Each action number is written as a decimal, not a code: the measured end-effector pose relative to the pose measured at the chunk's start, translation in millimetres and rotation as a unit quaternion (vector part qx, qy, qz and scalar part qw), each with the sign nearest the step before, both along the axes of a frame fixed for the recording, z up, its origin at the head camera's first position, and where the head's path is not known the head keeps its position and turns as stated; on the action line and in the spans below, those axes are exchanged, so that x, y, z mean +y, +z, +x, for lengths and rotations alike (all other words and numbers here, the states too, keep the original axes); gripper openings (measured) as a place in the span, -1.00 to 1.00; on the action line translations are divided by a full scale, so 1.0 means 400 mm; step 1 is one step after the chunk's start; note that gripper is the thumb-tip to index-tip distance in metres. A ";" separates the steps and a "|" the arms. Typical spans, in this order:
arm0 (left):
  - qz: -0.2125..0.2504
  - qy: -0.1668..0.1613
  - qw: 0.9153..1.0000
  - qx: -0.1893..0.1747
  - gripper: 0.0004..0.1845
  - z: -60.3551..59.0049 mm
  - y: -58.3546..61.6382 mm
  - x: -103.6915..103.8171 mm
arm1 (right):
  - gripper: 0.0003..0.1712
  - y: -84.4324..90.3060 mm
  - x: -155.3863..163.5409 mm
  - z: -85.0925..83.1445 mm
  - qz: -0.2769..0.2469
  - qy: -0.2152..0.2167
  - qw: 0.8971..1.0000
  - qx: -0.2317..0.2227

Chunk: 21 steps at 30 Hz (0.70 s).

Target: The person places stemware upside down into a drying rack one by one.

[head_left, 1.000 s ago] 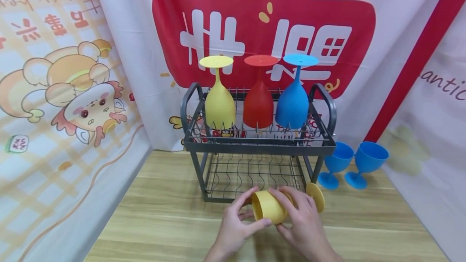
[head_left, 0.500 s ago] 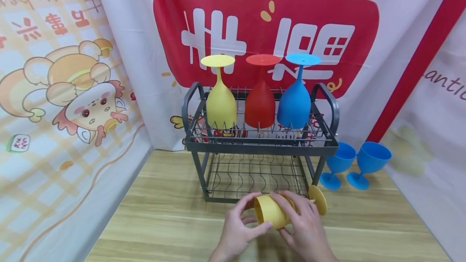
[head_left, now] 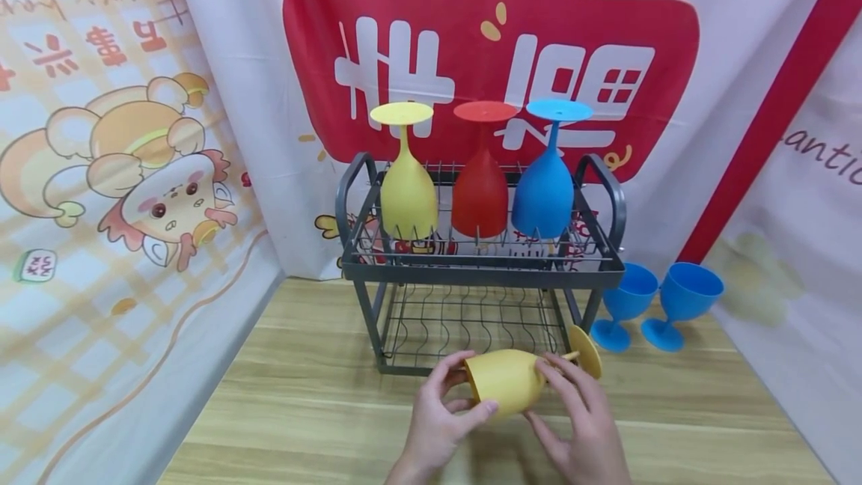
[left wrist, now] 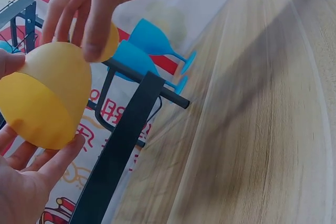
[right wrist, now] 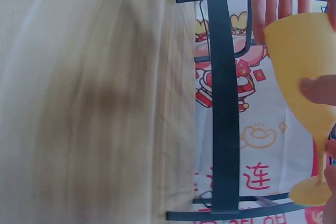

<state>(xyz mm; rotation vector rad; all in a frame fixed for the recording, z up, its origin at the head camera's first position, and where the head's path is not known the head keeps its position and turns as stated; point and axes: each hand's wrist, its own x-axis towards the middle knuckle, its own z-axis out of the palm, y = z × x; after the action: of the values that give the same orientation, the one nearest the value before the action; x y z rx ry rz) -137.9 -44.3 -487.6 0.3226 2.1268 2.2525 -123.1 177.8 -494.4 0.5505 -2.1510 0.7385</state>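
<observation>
A yellow goblet lies on its side in the air, in front of the dish rack, its mouth to the left and its foot to the right. At the rim end, my left hand holds the bowl between thumb and fingers. My right hand holds the goblet where bowl meets stem, fingers above and thumb below. In the left wrist view the goblet's mouth faces the camera, with the left fingers along its rim. The right wrist view shows the bowl and stem; part of the right hand is cut off.
A dark two-tier rack stands behind the hands. On its upper tier, yellow, red and blue goblets stand upside down. Two blue goblets stand upright on the wooden table at right.
My right hand has slid right along the goblet, from around the bowl toward the stem, so more of the bowl shows. The left hand stays at the rim.
</observation>
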 end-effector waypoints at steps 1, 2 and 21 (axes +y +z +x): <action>0.003 0.002 1.000 -0.002 -0.23 0.000 0.001 0.000 | -0.23 -0.005 0.000 0.002 -0.029 0.005 1.000 0.008; 0.005 0.004 1.000 -0.003 -0.23 0.001 0.001 0.000 | -0.25 -0.008 0.000 0.004 -0.057 0.005 0.998 0.015; 0.063 -0.040 0.997 0.001 -0.23 0.014 -0.010 0.034 | -0.16 0.010 -0.033 0.027 -0.504 0.119 0.742 -0.425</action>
<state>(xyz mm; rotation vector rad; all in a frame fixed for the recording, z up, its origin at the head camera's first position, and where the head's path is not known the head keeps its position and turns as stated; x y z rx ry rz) -132.3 -30.6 -491.6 0.4060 1.9408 2.3457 -112.4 164.6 -490.3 -0.1853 -1.9482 2.4467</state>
